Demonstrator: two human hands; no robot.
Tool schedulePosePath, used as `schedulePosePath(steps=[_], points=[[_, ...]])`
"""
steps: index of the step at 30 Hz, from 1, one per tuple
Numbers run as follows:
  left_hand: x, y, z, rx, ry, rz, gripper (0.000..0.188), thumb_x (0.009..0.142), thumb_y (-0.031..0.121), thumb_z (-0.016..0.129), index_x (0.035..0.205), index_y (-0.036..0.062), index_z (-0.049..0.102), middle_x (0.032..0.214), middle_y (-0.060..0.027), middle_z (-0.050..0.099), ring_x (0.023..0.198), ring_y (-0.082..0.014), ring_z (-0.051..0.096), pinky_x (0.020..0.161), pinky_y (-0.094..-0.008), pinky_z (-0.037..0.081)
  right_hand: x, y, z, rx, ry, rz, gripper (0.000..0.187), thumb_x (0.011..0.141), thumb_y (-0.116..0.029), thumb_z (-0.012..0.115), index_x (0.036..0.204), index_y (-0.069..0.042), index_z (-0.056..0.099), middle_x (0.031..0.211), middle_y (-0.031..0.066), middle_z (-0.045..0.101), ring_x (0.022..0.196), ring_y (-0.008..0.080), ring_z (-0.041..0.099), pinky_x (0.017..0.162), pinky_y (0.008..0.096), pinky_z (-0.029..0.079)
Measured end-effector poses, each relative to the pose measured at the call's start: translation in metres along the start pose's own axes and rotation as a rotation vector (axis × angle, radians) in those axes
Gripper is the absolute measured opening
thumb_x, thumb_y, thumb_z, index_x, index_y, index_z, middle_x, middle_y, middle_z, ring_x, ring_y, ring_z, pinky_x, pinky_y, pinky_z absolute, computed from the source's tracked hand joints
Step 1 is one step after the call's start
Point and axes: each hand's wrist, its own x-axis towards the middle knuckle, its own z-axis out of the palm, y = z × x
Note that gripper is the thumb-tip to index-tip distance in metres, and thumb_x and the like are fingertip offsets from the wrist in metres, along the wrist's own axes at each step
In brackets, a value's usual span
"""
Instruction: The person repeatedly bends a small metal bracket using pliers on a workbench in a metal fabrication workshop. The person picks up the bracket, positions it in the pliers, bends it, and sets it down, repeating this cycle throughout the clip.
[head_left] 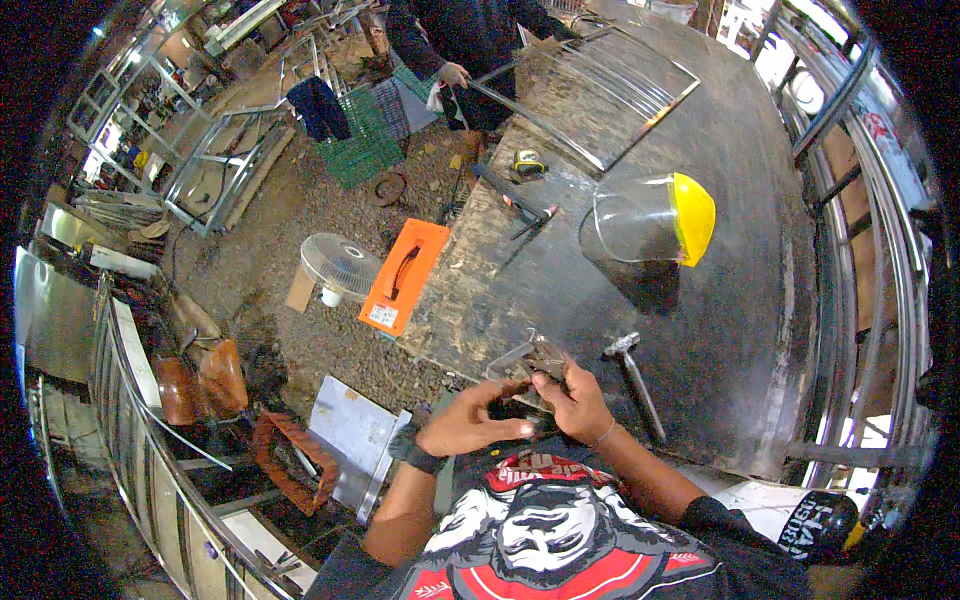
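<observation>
Head view, left hand point(470, 424) curled, right hand point(583, 405) clasping small object point(536, 358)

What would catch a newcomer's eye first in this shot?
Probably the yellow-and-clear face shield, on the dark table. Next, the black-handled orange board along the table's left edge. Nearer, the person's right grip holds a small piece, hard to identify, left of the hammer.

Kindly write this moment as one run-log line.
right hand: holding small greyish angular object | left hand: close beside it, contact unclear | dark worktable: metal hammer, clear face shield with yellow top
</observation>
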Motion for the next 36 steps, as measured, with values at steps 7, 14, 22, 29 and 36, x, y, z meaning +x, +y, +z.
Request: schedulePosePath(steps=[7, 14, 22, 29, 36], points=[[-0.008, 0.077, -0.071, 0.168, 0.145, 0.144, 0.062, 0.087, 0.028, 0.084, 0.138, 0.0016, 0.059, 0.132, -0.0092, 0.065, 0.117, -0.0177, 0.064, 0.095, -0.0326, 0.053, 0.019, -0.029, 0.015, -0.117, -0.064, -0.033, 0.038, 0.1, -0.019, 0.064, 0.133, -0.001, 0.058, 0.106, 0.0109, 0.071, 0.093, 0.0191, 0.067, 0.088, 0.0327, 0.052], [-0.005, 0.081, -0.104, 0.338, 0.186, 0.28, 0.029, 0.087, 0.013, 0.082, 0.113, 0.0011, 0.075, 0.107, -0.0082, 0.076, 0.098, -0.0164, 0.07, 0.088, -0.0307, 0.055, 0.026, -0.048, 0.034, -0.095, -0.086, -0.033, 0.045, 0.094, -0.009, 0.066, 0.138, -0.004, 0.056, 0.125, 0.0197, 0.068, 0.114, 0.0309, 0.069, 0.097, 0.0378, 0.053], [0.015, 0.072, -0.144, 0.051, -0.197, 0.195, 0.041, 0.086, 0.013, 0.082, 0.125, 0.0057, 0.072, 0.118, -0.0075, 0.074, 0.11, -0.0162, 0.066, 0.098, -0.0324, 0.051, 0.024, -0.062, 0.063, -0.212, -0.012, -0.126, 0.027, 0.095, -0.008, 0.07, 0.121, -0.003, 0.065, 0.103, 0.0083, 0.07, 0.091, 0.0133, 0.062, 0.082, 0.0307, 0.051], [0.016, 0.073, -0.159, 0.211, -0.482, 0.191, 0.054, 0.083, 0.015, 0.085, 0.133, 0.0074, 0.066, 0.125, -0.0061, 0.071, 0.113, -0.0172, 0.066, 0.102, -0.0343, 0.05, 0.006, -0.068, 0.087, 0.005, -0.112, 0.154, 0.023, 0.09, -0.012, 0.074, 0.111, -0.003, 0.069, 0.097, 0.0123, 0.073, 0.088, 0.0192, 0.067, 0.082, 0.0352, 0.054], [0.012, 0.064, -0.164, 0.086, -0.644, 0.127, 0.046, 0.091, 0.015, 0.08, 0.131, -0.0009, 0.064, 0.118, -0.0064, 0.072, 0.108, -0.0112, 0.064, 0.097, -0.0296, 0.05, -0.009, -0.084, 0.105, 0.129, -0.149, 0.313, 0.027, 0.096, -0.015, 0.073, 0.122, -0.007, 0.07, 0.094, -0.0001, 0.072, 0.086, 0.0065, 0.058, 0.08, 0.0283, 0.051]])
